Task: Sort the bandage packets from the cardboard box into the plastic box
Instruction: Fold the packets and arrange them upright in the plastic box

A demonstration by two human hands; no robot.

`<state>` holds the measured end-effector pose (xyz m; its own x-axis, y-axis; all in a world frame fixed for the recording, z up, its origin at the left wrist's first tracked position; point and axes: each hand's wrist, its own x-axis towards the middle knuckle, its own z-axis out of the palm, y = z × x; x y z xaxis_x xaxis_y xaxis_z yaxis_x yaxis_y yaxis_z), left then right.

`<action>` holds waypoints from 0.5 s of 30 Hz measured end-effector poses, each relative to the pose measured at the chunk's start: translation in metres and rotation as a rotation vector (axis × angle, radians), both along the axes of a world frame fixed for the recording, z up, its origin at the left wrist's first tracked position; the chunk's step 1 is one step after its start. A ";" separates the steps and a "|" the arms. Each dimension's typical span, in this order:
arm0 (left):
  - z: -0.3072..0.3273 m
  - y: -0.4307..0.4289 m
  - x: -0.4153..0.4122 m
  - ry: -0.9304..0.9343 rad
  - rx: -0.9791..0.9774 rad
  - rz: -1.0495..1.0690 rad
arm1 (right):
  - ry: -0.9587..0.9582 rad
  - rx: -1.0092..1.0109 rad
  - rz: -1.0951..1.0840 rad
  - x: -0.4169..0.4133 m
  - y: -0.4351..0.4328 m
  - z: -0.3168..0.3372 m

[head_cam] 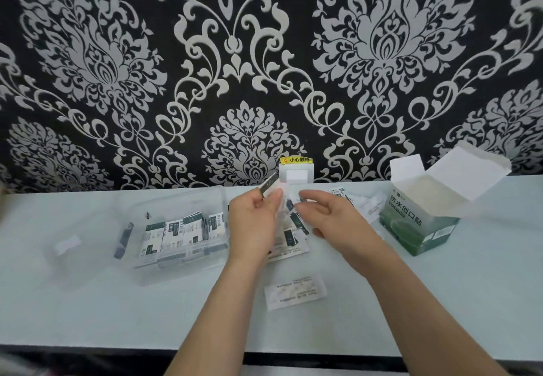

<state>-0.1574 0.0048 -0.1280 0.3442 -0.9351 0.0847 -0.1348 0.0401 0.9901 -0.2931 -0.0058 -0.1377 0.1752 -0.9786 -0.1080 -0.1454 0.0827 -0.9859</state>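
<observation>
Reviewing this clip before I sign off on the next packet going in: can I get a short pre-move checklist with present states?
1. Plastic box open, lid out of the way: ok.
2. Room left in it beside the packets in the box: ok.
3. Left hand pinches a packet: ok.
4. Right hand holds packets too: ok, count cannot tell.
5. Path from the hands to the box free: ok.
6. Cardboard box emptied: cannot tell; loose packets lie beside it.

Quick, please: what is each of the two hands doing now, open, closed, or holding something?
Left hand: closed on a bandage packet, pinched at the fingertips.
Right hand: fingertips pinched on a strip of packets that hangs between the hands.
</observation>
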 end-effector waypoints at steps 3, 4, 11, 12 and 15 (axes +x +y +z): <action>0.005 0.008 -0.005 0.389 0.044 -0.031 | -0.150 0.031 -0.035 0.013 0.005 0.001; 0.005 0.009 -0.005 0.456 0.059 -0.039 | -0.147 0.007 -0.079 0.017 0.005 0.001; 0.003 0.010 -0.001 0.511 0.118 -0.204 | -0.302 -0.011 -0.227 0.018 0.007 0.004; 0.000 0.009 -0.001 0.473 0.115 -0.195 | -0.289 -0.027 -0.213 0.020 0.008 0.005; -0.001 0.009 -0.005 0.385 0.107 -0.139 | -0.157 -0.146 -0.256 0.025 0.009 0.005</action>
